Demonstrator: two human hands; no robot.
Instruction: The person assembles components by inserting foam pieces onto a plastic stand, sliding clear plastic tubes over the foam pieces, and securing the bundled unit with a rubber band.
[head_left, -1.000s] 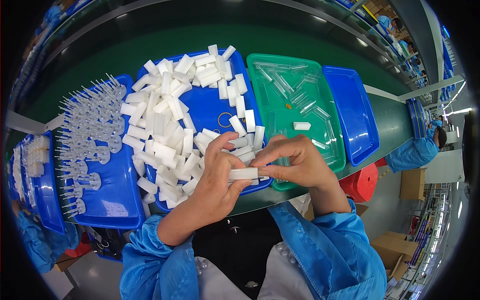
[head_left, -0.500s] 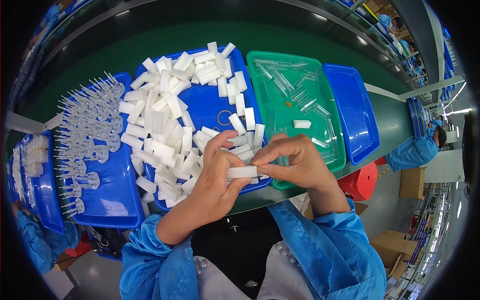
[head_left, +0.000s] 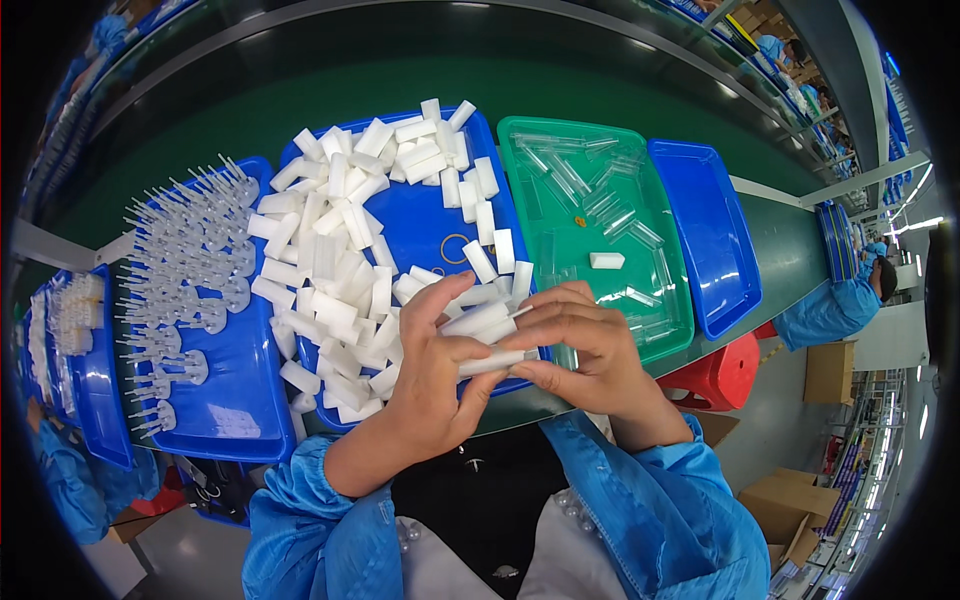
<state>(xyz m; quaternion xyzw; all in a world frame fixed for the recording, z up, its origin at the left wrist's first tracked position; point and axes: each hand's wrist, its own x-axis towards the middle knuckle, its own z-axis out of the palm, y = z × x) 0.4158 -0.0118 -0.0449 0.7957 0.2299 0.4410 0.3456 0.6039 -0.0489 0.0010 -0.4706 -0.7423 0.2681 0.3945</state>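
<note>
In front of me, above the near edge of a blue tray [head_left: 424, 232], both hands meet at a small white block [head_left: 488, 363]. Its left end lies in the closed fingers of my left hand [head_left: 432, 375]. The thumb and fingers of my right hand [head_left: 592, 345] close on its right end. A second white block [head_left: 476, 320] shows just behind, by the left fingertips; whether it is held I cannot tell. Many similar white blocks [head_left: 335, 312] are heaped in the blue tray, along with a thin tan ring [head_left: 455, 248].
Right of this tray, a green tray [head_left: 680, 335] holds clear tubes [head_left: 603, 208] and one white block [head_left: 606, 261]. Beyond is another blue tray [head_left: 742, 285]. On the left, a blue tray [head_left: 225, 425] carries many clear, thin-stemmed pieces [head_left: 195, 255]. A red stool [head_left: 725, 372] stands at right.
My right fingers have lifted and spread over the block's right end. The second white block now shows more clearly behind the fingers. The view has shifted slightly, and the trays appear lower.
</note>
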